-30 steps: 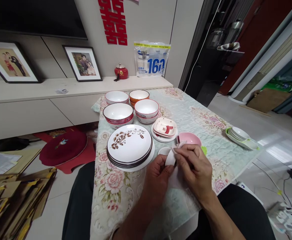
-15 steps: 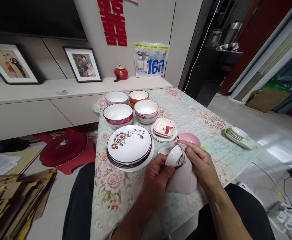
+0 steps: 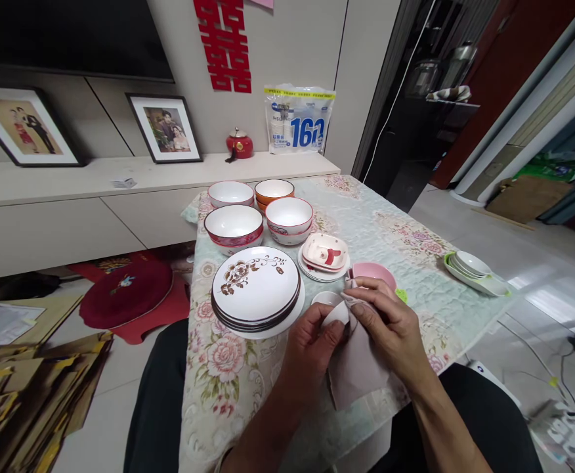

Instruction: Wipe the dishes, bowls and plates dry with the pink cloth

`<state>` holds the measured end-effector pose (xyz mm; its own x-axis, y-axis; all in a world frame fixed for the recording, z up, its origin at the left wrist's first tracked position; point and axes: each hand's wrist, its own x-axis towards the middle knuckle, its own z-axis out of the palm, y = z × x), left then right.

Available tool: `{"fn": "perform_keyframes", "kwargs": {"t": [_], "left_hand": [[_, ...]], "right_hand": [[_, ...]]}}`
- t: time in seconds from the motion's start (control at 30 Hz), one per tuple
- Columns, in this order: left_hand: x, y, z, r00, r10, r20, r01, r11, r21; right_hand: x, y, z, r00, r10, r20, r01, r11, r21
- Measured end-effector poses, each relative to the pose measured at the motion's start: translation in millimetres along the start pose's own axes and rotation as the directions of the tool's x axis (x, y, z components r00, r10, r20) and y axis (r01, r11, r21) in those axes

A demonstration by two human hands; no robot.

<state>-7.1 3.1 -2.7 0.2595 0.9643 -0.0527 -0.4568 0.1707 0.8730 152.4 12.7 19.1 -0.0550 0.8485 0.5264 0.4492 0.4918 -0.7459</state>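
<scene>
Between my hands, above the near part of the table, is a small white cup (image 3: 335, 317). My left hand (image 3: 312, 341) grips its left side with thumb and fingers. My right hand (image 3: 390, 322) is closed on a pale pink cloth (image 3: 359, 368), pressed over the cup's right side and rim, so much of the cup is hidden. The cloth's loose part hangs below. Just behind stands another small white cup (image 3: 325, 298), partly covered by my hands. A pink bowl (image 3: 376, 270) sits beyond my right fingers.
Stacked plates (image 3: 255, 286) with a brown flower lie left of my hands. Behind are stacked bowls (image 3: 233, 223) and small bear dishes (image 3: 324, 251). White dishes (image 3: 472, 266) rest near the right edge of the flowered tablecloth (image 3: 233, 394). Flattened cardboard (image 3: 36, 387) is on the floor.
The cup has turned and now shows less of its outside. My right hand has moved left and closer over it with the cloth, and the cloth hangs lower.
</scene>
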Motion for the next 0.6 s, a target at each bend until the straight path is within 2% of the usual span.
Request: {"fn": "perform_keyframes", "kwargs": {"t": [0.1,0.2,0.3,0.47,0.53,0.6], "left_hand": [[2,2,1,0.999,0.011,-0.044,-0.013,0.998,-0.054],[4,3,1,0.999,0.015,-0.046,-0.019,0.997,-0.078],[3,1,0,0.999,-0.007,-0.048,0.004,0.998,-0.064],[1,-3,1,0.997,-0.013,-0.078,0.006,0.996,-0.083],[2,-2,2,0.996,-0.022,-0.088,0.014,0.996,-0.086],[3,0,2,0.995,-0.03,-0.098,0.024,0.998,-0.064]], "right_hand": [[-4,-13,11,0.983,-0.184,0.009,0.182,0.963,-0.198],[-6,-20,16,0.956,-0.288,0.049,0.291,0.92,-0.264],[-3,-11,12,0.965,-0.259,-0.046,0.238,0.936,-0.261],[3,11,4,0.984,-0.058,-0.167,0.033,0.988,-0.151],[1,8,7,0.981,-0.077,-0.179,0.047,0.985,-0.166],[-2,-2,13,0.977,-0.162,-0.139,0.129,0.966,-0.224]]}}
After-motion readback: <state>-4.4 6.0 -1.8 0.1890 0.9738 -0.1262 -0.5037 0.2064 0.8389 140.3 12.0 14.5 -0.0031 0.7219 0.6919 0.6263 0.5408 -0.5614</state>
